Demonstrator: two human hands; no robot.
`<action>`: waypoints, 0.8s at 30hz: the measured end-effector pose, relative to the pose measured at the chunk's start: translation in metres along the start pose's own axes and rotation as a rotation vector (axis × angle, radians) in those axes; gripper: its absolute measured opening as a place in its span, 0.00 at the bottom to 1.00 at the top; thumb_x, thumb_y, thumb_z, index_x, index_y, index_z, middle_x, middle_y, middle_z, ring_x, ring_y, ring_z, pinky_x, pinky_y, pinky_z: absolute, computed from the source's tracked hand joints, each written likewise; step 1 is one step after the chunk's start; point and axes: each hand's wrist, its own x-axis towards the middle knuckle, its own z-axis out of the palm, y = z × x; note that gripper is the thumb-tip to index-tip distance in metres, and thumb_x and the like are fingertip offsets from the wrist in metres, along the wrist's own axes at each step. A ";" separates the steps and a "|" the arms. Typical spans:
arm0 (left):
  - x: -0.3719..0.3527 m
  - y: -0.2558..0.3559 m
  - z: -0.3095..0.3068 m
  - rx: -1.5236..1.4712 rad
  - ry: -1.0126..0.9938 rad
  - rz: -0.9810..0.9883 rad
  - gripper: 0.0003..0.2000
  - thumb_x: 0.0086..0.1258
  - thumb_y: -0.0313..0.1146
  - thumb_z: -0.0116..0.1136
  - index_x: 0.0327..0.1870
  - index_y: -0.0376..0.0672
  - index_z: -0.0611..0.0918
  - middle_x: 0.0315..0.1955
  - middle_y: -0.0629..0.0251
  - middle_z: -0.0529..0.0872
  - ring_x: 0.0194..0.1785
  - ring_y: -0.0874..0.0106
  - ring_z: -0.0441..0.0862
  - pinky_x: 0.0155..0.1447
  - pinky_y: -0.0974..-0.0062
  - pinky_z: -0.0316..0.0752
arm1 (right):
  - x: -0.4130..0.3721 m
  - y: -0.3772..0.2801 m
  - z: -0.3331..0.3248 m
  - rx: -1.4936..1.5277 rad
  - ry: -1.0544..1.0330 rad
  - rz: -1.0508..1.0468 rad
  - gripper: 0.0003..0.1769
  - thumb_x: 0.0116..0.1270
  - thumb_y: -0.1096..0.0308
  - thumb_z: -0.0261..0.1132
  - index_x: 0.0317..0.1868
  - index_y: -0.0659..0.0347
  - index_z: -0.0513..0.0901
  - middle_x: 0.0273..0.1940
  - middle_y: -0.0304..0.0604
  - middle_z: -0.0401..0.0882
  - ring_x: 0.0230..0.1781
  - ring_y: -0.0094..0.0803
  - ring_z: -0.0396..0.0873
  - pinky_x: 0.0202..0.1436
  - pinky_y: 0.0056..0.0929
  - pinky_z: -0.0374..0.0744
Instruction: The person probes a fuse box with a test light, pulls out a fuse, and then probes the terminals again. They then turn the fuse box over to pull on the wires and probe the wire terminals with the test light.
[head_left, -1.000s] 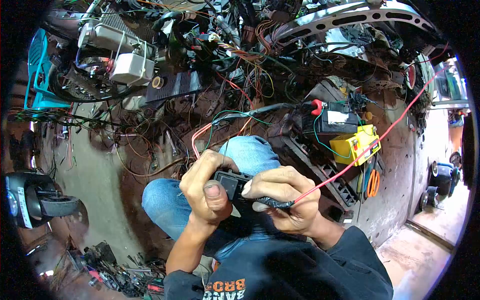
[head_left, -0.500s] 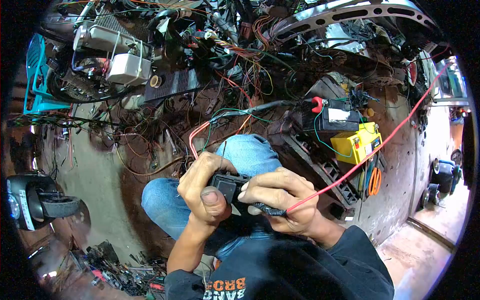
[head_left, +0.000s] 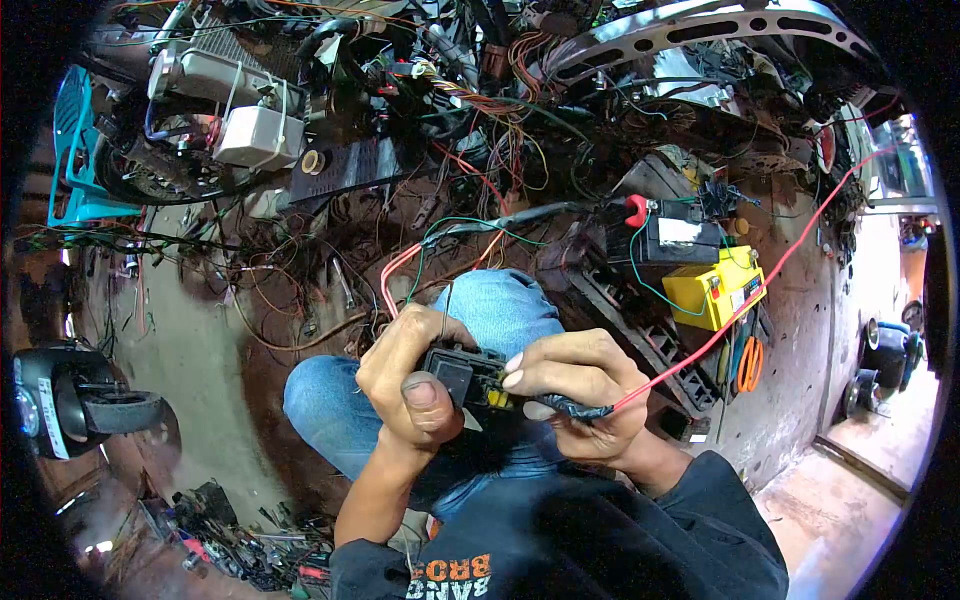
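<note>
Black box (head_left: 453,379) — likely light, stiff; best held by its casing.
Left hand's (head_left: 408,375) fingers clasp it; right hand's (head_left: 600,385) fingers — curled — hold the red wire's taped end (head_left: 582,408).

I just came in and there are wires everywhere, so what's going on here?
A person is handling a black box with bare hands. The left hand grips it, while the right hand has its fingers at the other side, next to a yellow bit showing there. The right hand also holds the black-wrapped part of a red wire. A tangle of coloured wires sits ahead of the person.
</note>
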 end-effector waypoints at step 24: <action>-0.003 0.001 0.003 0.042 0.021 -0.047 0.39 0.80 0.64 0.31 0.29 0.32 0.82 0.24 0.56 0.83 0.27 0.62 0.82 0.35 0.68 0.75 | -0.003 0.008 0.004 0.026 -0.049 -0.025 0.26 0.51 0.81 0.74 0.54 0.59 0.87 0.49 0.47 0.85 0.45 0.45 0.88 0.48 0.39 0.85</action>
